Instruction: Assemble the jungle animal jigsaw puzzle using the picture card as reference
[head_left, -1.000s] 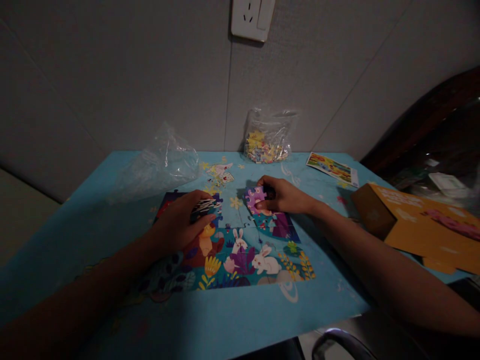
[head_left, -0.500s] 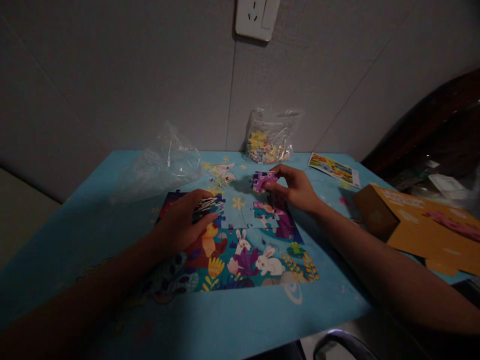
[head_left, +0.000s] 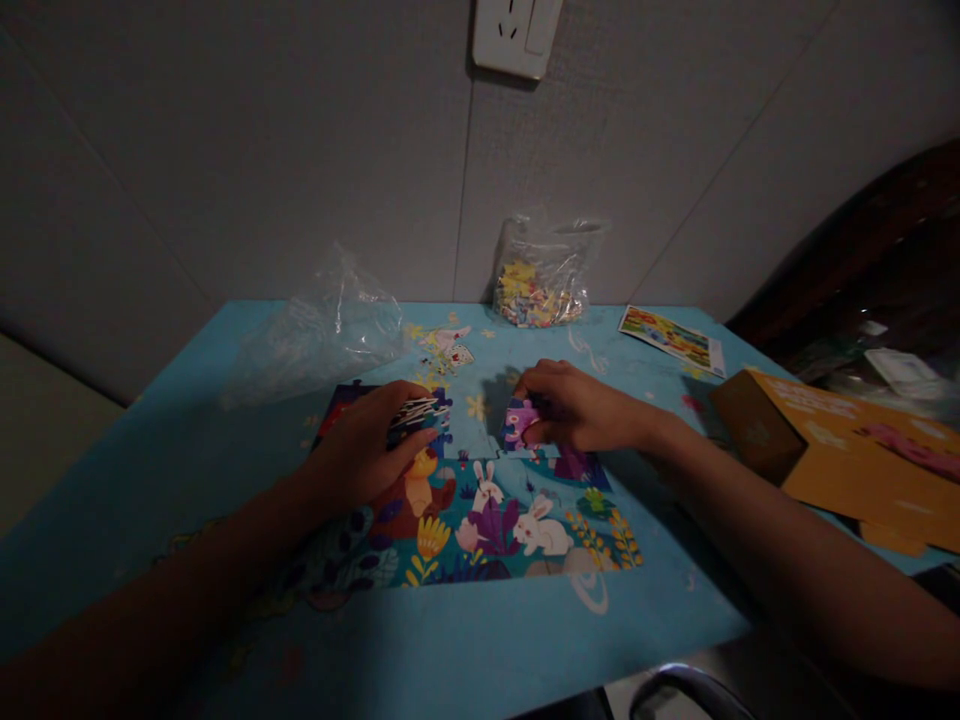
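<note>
A purple piece (head_left: 514,424) pinched at the jigsaw's (head_left: 517,525) open edge — placing looked like the step in hand.

The right hand (head_left: 576,405) gripped that piece between thumb and fingers at the jigsaw's upper right, beside the gap where the blue table (head_left: 474,438) showed; whether it had locked in could not be told. The left hand (head_left: 367,435) was closed around a stack of pieces (head_left: 414,411) over the upper left part. The move seemed to call for matching tabs to sockets — then a flat press that left the joined rows undisturbed.
</note>
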